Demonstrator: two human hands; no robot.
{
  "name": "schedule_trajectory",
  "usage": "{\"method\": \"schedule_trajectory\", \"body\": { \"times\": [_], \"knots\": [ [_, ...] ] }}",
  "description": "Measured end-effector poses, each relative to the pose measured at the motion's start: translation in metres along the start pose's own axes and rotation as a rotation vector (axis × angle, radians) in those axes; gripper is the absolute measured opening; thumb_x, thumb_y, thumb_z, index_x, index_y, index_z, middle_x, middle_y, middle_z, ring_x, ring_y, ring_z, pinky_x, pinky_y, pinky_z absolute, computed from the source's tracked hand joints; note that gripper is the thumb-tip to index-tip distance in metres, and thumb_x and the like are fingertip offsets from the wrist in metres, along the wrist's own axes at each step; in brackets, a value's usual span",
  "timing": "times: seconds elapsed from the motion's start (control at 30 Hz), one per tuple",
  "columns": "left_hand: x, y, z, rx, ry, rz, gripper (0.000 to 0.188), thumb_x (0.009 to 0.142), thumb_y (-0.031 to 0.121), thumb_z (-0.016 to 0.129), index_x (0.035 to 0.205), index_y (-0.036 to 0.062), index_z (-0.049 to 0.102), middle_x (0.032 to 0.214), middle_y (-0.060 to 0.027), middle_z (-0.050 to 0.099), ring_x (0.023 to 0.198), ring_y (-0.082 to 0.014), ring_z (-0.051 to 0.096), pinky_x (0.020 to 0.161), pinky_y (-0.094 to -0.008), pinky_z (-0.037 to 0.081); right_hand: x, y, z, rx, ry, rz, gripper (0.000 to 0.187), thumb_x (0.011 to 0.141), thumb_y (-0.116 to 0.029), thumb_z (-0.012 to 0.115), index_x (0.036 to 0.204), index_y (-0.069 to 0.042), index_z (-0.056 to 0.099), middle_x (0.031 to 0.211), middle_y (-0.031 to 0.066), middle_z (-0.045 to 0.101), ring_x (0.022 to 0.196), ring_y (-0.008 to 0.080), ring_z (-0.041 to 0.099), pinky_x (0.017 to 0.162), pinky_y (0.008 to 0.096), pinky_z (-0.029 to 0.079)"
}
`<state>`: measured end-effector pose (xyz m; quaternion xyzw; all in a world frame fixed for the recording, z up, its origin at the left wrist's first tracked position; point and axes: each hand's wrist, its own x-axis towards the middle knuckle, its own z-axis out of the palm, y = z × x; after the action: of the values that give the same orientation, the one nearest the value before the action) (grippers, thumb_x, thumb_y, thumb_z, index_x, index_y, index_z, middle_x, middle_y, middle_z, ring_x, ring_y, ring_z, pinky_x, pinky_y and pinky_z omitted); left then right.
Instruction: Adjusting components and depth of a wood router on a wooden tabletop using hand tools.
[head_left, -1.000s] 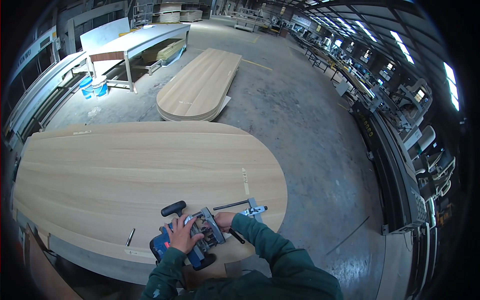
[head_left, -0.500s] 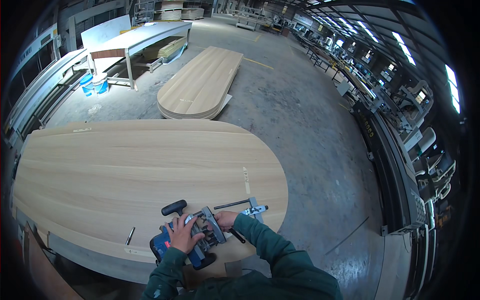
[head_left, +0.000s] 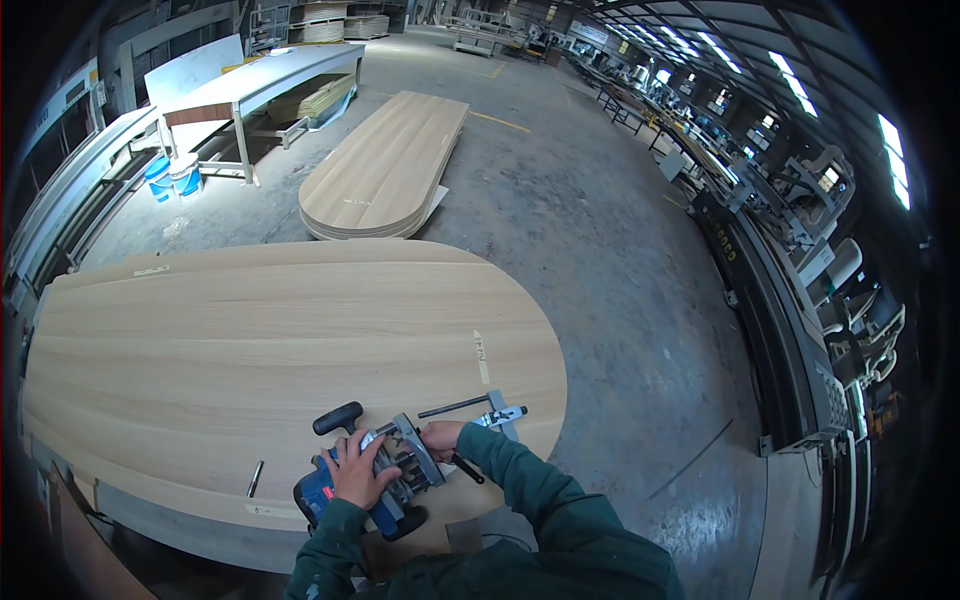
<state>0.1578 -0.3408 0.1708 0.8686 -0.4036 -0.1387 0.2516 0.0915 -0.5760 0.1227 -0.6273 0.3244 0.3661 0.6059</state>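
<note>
A blue and black plunge router (head_left: 318, 487) lies tipped on its side on the rounded wooden tabletop panel (head_left: 290, 330), its black knob handles sticking out. My left hand (head_left: 360, 472) grips the motor body, fingers spread over it and thumb toward the base. At the router's metal base plate (head_left: 418, 452) my right hand (head_left: 440, 440) has its fingers curled together; whatever they pinch is hidden. A black-handled bar (head_left: 468, 468) pokes out below that hand. Just beyond my right wrist sits a metal clamp (head_left: 500, 412) with a long rod. Left of the router lies a small metal cylinder (head_left: 255, 478).
Strips of light tape (head_left: 481, 357) mark the panel. On the floor ahead lies a stack of rounded panels (head_left: 385, 165). A white-topped table (head_left: 265, 78) and blue-white buckets (head_left: 185, 176) stand far left. Along the right runs a long dark machine (head_left: 770, 330).
The whole view has shifted slightly, so the scene sits a little further left. Both hands stay at the router, with hardly any visible movement.
</note>
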Motion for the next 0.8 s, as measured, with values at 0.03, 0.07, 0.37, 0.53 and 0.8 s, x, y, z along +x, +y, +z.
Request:
{"method": "schedule_trajectory", "body": {
  "times": [0.03,0.07,0.37,0.53,0.8],
  "knots": [
    [0.000,-0.001,-0.001,0.001,0.000,-0.005,0.067,0.072,0.039,0.081,0.132,0.0198,0.058,0.141,-0.0065,0.041,0.133,-0.0345,0.035,0.110,-0.0712,0.012,0.000,0.001,0.001,0.002,0.001,-0.001,0.029,0.083,-0.039,0.078,0.085,-0.011,0.069,0.055,0.0009,0.049,0.038,0.0085,0.037,0.036,0.0236,0.027],
    [0.000,-0.001,-0.002,0.002,0.000,-0.003,0.067,0.072,0.039,0.081,0.132,0.0198,0.058,0.141,-0.0065,0.041,0.133,-0.0345,0.035,0.110,-0.0712,0.012,0.000,0.003,0.004,-0.010,0.005,-0.094,0.033,0.084,-0.041,0.077,0.082,-0.009,0.068,0.054,0.0018,0.049,0.038,0.0092,0.038,0.036,0.0243,0.028],
    [0.000,-0.003,0.000,0.008,0.001,0.009,0.067,0.072,0.040,0.081,0.131,0.0204,0.058,0.142,-0.0067,0.041,0.132,-0.0366,0.035,0.110,-0.0717,0.013,-0.015,-0.008,0.006,-0.054,0.021,-0.030,0.026,0.086,-0.036,0.076,0.084,-0.010,0.071,0.052,-0.0008,0.050,0.040,0.0091,0.042,0.038,0.0239,0.030],
    [0.003,0.001,-0.001,0.003,-0.002,0.010,0.065,0.073,0.041,0.081,0.131,0.0203,0.058,0.142,-0.0066,0.041,0.133,-0.0358,0.034,0.109,-0.0721,0.012,-0.001,0.008,0.001,-0.016,0.013,-0.157,0.030,0.088,-0.038,0.074,0.078,-0.010,0.070,0.051,-0.0010,0.049,0.039,0.0095,0.041,0.038,0.0249,0.029],
    [-0.004,0.000,0.001,-0.007,-0.007,0.000,0.065,0.073,0.042,0.080,0.130,0.0202,0.059,0.142,-0.0066,0.040,0.135,-0.0344,0.033,0.109,-0.0728,0.011,-0.001,0.006,0.009,0.008,0.008,-0.147,0.026,0.083,-0.037,0.079,0.086,-0.012,0.071,0.055,0.0014,0.053,0.040,0.0095,0.044,0.038,0.0243,0.033]
  ]
}}
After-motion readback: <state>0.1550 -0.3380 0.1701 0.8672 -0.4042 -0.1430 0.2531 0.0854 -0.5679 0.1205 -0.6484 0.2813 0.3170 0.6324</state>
